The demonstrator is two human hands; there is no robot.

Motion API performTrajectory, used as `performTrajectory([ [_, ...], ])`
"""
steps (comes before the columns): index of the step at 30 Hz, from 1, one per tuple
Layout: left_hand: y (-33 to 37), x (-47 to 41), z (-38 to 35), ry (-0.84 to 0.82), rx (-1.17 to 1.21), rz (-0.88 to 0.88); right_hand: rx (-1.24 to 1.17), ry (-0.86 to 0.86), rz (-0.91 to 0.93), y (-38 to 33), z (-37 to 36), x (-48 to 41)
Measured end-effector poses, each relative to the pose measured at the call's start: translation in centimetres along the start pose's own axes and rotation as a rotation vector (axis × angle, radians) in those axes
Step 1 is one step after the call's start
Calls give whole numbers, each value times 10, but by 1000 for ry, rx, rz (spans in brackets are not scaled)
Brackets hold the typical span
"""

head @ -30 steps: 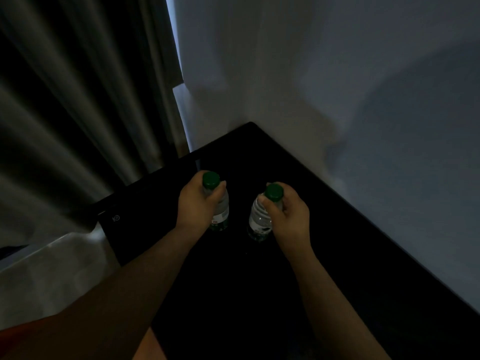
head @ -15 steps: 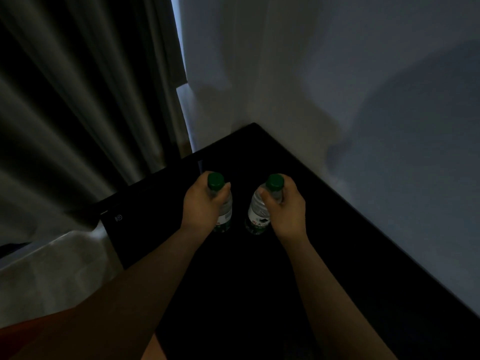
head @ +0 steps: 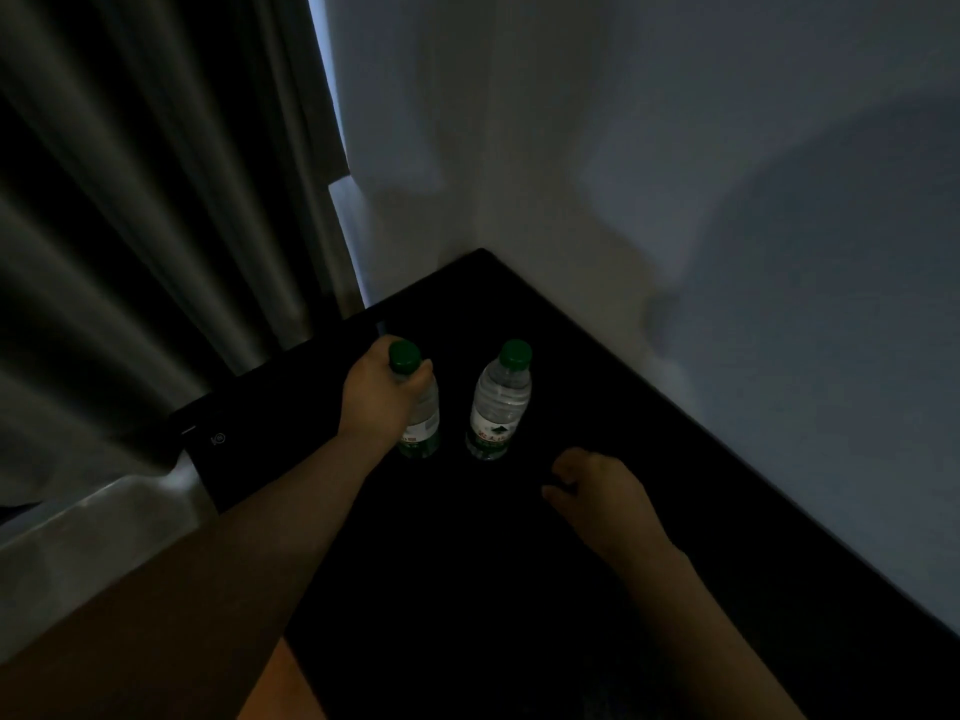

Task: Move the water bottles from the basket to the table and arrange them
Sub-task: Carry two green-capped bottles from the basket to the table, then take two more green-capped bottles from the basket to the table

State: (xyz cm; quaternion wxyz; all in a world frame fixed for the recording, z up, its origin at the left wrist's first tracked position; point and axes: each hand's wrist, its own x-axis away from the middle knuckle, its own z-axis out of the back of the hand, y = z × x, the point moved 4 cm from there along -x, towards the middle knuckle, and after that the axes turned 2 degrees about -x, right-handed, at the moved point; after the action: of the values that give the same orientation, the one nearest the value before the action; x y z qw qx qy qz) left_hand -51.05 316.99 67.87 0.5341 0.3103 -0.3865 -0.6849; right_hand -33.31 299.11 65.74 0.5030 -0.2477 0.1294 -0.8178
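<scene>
Head view: nearest, the right hand (head: 602, 491) hangs over the dark table (head: 467, 563), fingers (head: 565, 466) loosely curled and empty. Beyond, the right bottle (head: 498, 407) stands upright, free. Just beside it, the left hand (head: 379, 397) grips the left bottle (head: 423, 418) at its neck. Placement looks nearly done; next that grip should release without tipping it.

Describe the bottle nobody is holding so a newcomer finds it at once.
Start at the black table pushed into the white wall corner. Two green-capped bottles stand near that corner; take the right bottle, nearer the wall. Unlike the left bottle, which the left hand grips at the neck, it stands alone, the right hand clear of it.
</scene>
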Motion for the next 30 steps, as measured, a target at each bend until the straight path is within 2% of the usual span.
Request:
performTrajectory([
  [4,14,-6,7,-52,-185,-49,40,-102,-2,0,-1,24],
  [7,27,-9,12,-184,-390,-107,44,-115,1,-5,6,39],
  [9,38,-2,14,-291,-538,-200,64,-104,10,-11,10,49],
  [12,57,29,22,-343,-690,-378,71,-100,7,-22,16,70],
  [17,66,122,48,-559,-694,-359,41,-34,-38,-39,27,127],
  [23,60,221,78,-695,-585,-364,17,-100,-110,-58,19,216],
  [25,57,250,86,-745,-575,-373,-46,-131,-172,-56,9,248],
  [30,52,319,96,-955,-553,-353,-60,-62,-360,-45,-20,335],
])
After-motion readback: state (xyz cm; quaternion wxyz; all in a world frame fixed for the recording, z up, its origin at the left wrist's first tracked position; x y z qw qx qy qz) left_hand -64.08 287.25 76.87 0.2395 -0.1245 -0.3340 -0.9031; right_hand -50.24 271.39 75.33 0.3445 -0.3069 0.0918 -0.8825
